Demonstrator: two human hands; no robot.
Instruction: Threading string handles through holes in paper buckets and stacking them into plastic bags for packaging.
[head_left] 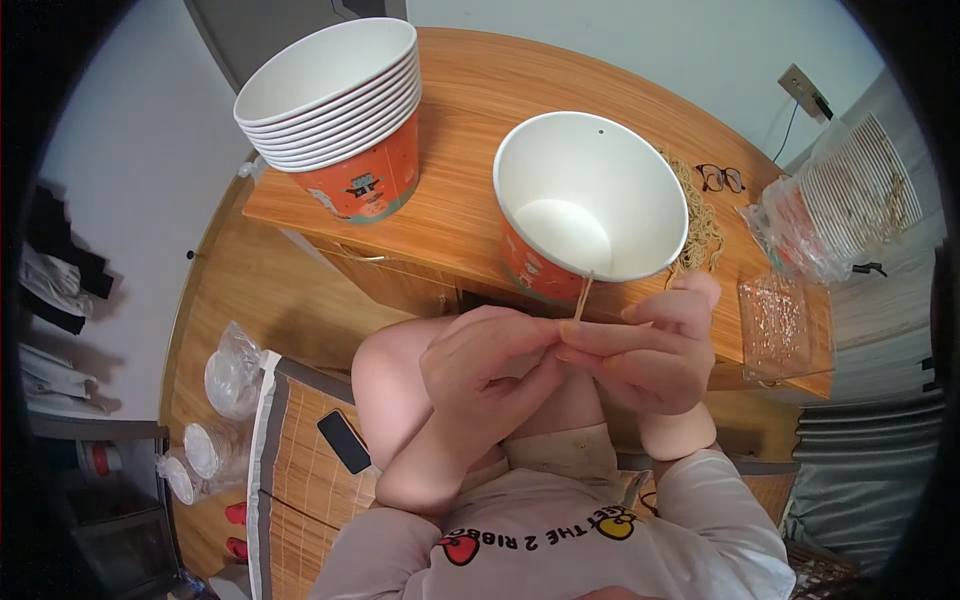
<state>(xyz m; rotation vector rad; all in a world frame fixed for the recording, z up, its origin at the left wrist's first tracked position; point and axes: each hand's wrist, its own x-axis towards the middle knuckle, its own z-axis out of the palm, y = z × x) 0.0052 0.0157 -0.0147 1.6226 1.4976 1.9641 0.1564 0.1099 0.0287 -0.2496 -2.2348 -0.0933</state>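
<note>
A wide paper bucket [530, 180], white inside and orange outside, stands at the near edge of the wooden table [460, 110], its mouth tipped toward me. One small hole shows in its far wall. At the near rim a thin tan cord [584, 296] comes off the bucket and runs down to my fingers. My left hand [490, 365] and my right hand [650, 350] meet just in front of the bucket, both pinching the cord at their fingertips. The cord's lower end is hidden between the fingers.
A stack of nested buckets [385, 165] stands at the table's left. To the right lie a heap of tan cords [704, 225], eyeglasses [720, 179], a plastic-wrapped stack [850, 205] and a clear tray [745, 335] of small pieces. A phone [343, 441] lies on the mat beside me.
</note>
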